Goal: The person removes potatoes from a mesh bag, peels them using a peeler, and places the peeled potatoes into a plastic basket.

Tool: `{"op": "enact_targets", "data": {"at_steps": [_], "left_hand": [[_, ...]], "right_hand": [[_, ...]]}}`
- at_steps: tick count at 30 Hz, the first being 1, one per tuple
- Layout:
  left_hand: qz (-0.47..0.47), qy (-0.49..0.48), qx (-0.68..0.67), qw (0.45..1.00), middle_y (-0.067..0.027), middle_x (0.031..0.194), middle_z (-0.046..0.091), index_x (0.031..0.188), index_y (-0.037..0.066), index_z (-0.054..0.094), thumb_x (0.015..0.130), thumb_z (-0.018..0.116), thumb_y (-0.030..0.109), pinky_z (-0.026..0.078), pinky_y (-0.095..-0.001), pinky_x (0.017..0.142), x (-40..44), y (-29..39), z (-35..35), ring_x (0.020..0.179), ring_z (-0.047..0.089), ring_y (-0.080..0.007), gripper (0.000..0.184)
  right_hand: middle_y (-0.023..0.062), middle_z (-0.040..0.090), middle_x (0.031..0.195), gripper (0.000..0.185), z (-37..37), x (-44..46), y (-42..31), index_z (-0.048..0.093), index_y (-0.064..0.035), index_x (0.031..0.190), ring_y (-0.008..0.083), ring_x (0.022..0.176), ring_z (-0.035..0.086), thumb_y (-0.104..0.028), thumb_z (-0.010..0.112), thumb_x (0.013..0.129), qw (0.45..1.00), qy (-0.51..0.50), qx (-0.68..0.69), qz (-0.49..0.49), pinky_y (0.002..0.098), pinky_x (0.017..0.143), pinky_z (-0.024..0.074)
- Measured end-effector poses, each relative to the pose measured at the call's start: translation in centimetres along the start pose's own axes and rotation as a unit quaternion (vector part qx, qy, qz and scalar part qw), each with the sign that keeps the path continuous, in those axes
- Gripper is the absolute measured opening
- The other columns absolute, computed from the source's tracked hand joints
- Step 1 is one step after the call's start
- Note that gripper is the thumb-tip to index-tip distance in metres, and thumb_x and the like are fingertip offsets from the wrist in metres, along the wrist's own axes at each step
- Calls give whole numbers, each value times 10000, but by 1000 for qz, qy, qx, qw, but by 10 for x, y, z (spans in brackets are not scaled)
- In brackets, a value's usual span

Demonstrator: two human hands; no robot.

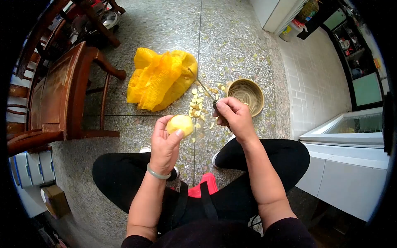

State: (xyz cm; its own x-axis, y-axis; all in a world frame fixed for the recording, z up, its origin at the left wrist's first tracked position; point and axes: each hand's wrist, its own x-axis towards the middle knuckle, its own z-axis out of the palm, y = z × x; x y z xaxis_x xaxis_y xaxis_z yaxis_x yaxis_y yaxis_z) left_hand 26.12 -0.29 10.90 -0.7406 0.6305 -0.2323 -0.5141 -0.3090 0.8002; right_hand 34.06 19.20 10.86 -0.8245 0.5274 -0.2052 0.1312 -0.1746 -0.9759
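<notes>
A round pale-yellow piece of produce, perhaps a peeled potato (180,125), rests in my left hand (166,142), with the thumb across its lower edge. My right hand (234,115) is closed around the dark handle of a thin knife (202,85), whose blade points up and to the left, apart from the piece. Below my hands, pale cut pieces and peelings (197,104) lie scattered on the speckled floor. A round tan basket (260,91) stands just beyond my right hand, which hides part of its near rim.
A yellow mesh bag (159,80) lies crumpled on the floor (173,25) at the upper left. Wooden chairs (74,89) stand at the left. White drawers (339,173) and a dark cabinet (357,62) are at the right. Something pink (205,186) shows between my legs.
</notes>
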Motion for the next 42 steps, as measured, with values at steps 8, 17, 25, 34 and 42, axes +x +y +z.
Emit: {"op": "enact_targets", "data": {"at_steps": [8,17,25,34,42], "left_hand": [[-53,-22,-92,994,-126,1222,533,1248,80,406,824,655,61,446,-404,969,-4,5,13,1112,545,-235,492],[-22,-17,-52,998,-107,1222,537,1255,38,399,813,622,-4,447,-361,967,-1,-4,0,1112,554,-204,497],[-15,-27,-61,998,-121,1122,579,1245,25,442,786,676,151,460,-322,913,-6,14,10,1010,579,-211,530],[-48,-47,-49,997,-131,1150,561,1324,75,378,791,660,138,500,-426,897,-8,12,11,1049,591,-279,606],[-30,-38,-55,997,-133,1078,576,1217,59,424,749,677,157,494,-329,777,-4,10,2,936,592,-225,540]], "right_hand": [[43,644,782,185,-1,-2,0,610,-24,957,88,618,581,-203,595,914,999,-24,39,18,215,565,466],[115,651,809,201,16,-17,-13,648,4,940,204,679,627,-103,693,776,912,-65,-269,-302,286,627,484],[118,639,706,172,-10,6,21,659,-59,848,235,612,623,-225,667,805,949,-35,-269,-160,315,579,474],[97,641,767,164,5,-12,-16,650,-15,863,179,642,617,-161,690,798,974,-63,-161,-144,301,600,479],[78,660,773,152,-6,-2,4,662,8,898,137,694,615,-103,659,795,948,-70,-225,-216,255,638,476]]}}
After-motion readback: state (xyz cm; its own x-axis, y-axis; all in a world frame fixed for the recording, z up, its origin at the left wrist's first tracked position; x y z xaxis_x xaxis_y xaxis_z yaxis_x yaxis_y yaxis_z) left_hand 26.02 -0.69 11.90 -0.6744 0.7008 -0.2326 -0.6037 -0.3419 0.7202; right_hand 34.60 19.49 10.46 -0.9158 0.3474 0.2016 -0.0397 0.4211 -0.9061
